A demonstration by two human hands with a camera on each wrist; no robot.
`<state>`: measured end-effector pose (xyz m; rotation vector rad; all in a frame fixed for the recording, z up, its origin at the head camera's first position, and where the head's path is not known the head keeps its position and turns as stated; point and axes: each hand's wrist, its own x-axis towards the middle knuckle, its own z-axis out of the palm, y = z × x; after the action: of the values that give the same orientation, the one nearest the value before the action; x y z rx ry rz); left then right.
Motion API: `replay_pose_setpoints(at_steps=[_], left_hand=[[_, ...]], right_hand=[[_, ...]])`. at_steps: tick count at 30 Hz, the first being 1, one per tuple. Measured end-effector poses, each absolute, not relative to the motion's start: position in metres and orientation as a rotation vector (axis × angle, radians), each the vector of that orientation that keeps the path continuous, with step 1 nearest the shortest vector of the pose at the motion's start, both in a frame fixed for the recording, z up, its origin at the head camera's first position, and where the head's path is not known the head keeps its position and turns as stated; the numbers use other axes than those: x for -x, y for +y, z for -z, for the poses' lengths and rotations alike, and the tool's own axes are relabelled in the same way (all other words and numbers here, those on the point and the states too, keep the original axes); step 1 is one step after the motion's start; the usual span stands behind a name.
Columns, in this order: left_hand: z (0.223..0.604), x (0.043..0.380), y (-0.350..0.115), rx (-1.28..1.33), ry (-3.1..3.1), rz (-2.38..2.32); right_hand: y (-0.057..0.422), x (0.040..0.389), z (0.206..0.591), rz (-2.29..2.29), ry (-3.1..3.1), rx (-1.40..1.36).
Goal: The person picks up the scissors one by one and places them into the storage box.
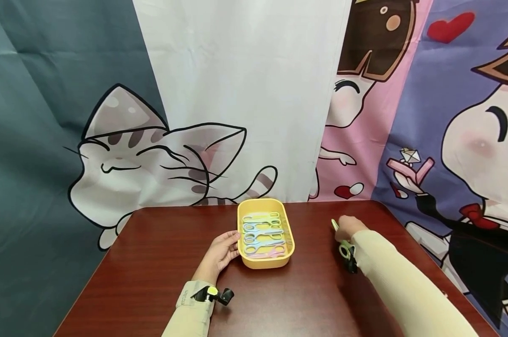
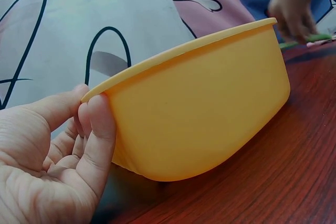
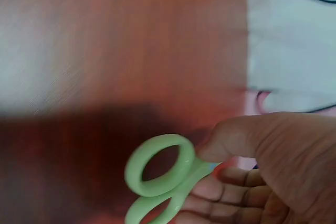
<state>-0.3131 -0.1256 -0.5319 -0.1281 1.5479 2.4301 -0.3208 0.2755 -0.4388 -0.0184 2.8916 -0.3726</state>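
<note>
A yellow plastic basket (image 1: 290, 243) stands on the table with several small scissors (image 1: 262, 232) lying across its bottom, in green, blue and pink. My left hand (image 1: 222, 252) is at its left side; in the left wrist view the thumb and fingers pinch the basket's rim (image 2: 184, 51). Off to the right of the basket, my right hand (image 1: 349, 228) grips a pair of light green scissors (image 3: 160, 174) above the table. Their finger loops stick out past the thumb in the right wrist view, while the palm and fingers cover most of the blades.
The dark red-brown wooden table (image 1: 161, 262) reaches back to a cartoon-printed cloth (image 1: 258, 93) hanging right behind it. In the left wrist view, something small and pink (image 2: 319, 42) shows beside my right hand. Each wrist carries a small black camera mount (image 1: 224, 296).
</note>
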Motion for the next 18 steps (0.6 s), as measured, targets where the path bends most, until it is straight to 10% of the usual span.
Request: replay_pose_setpoints(at_steps=[18], left_hand=[[0.532,0.316,-0.127,0.146,1.563,-2.421]], right_hand=[[0.140,0.363,0.385,0.146,3.053,0.653]])
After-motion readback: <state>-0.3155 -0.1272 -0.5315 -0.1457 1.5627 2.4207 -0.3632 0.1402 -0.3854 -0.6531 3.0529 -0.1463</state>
